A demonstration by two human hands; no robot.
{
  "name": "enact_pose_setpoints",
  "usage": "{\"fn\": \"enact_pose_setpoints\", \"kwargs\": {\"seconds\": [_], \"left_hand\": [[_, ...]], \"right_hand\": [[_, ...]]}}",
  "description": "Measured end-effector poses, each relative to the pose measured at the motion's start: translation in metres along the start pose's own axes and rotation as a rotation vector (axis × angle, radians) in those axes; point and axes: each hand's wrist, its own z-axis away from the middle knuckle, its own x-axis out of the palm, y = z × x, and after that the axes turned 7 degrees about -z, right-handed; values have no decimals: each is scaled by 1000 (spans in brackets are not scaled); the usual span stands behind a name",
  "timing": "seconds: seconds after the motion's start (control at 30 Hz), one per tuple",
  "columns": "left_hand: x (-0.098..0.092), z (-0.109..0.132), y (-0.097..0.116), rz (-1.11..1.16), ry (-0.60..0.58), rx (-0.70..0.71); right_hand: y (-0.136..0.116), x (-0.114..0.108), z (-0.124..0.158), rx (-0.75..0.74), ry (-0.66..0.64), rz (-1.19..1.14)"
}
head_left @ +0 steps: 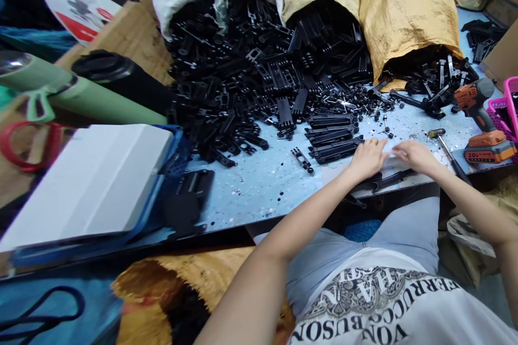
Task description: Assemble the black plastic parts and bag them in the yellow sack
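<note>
Left hand (366,159) and right hand (416,155) on a pale sheet (392,161), grip unclear; black strip (389,178) beneath, lengthwise left-right.

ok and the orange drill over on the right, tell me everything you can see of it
The cordless drill has an orange body with dark grey parts, its nose pointing left. It looks like plastic and seems to stand on its orange and black battery pack, near the right end of the pale blue table. A pink basket sits just right of it, and a metal-shafted tool lies to its left. No hand touches it; the right hand is apart from it.
</note>
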Motion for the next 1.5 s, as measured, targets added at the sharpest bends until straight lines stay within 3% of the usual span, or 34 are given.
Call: {"fn": "enact_pose_setpoints", "kwargs": {"seconds": [0.07,0.13,0.23,0.33,0.37,0.43,0.5,0.57,0.67,0.77,0.87,1.0,1.17,1.33,1.5], "left_hand": [[0,-44,4,20,-17,-89],[-2,-79,5,46,-69,-124],[-10,-95,0,61,-58,-143],[-22,-57,-16,82,51,-168],[-25,-34,-23,100,106,-183],[-26,19,-34,279,369,-246],[-21,73,-39,450,511,-361],[-11,115,-40,572,527,-458],[5,149,-35,620,521,-542],[7,156,-31,545,549,-557],[-1,157,-30,435,522,-483],[-11,158,-26,317,451,-381],[-16,154,-31,235,405,-358],[-20,143,-37,55,468,-300],[-6,119,-21,-131,179,-59]], "right_hand": [[10,-3,-26,181,88,30],[14,-1,-48,253,89,52],[18,6,-61,224,34,44],[25,11,-50,187,59,19],[28,12,-44,177,70,14],[32,14,-32,154,71,19],[34,17,-26,123,49,33],[34,22,-24,89,54,35],[30,31,-26,64,108,-5],[26,36,-24,44,201,-150],[18,34,-15,-3,306,-379],[4,24,-3,-75,306,-580],[-3,15,0,-84,220,-512],[-4,17,1,-91,263,-232],[-24,35,11,-392,75,-273]]}}
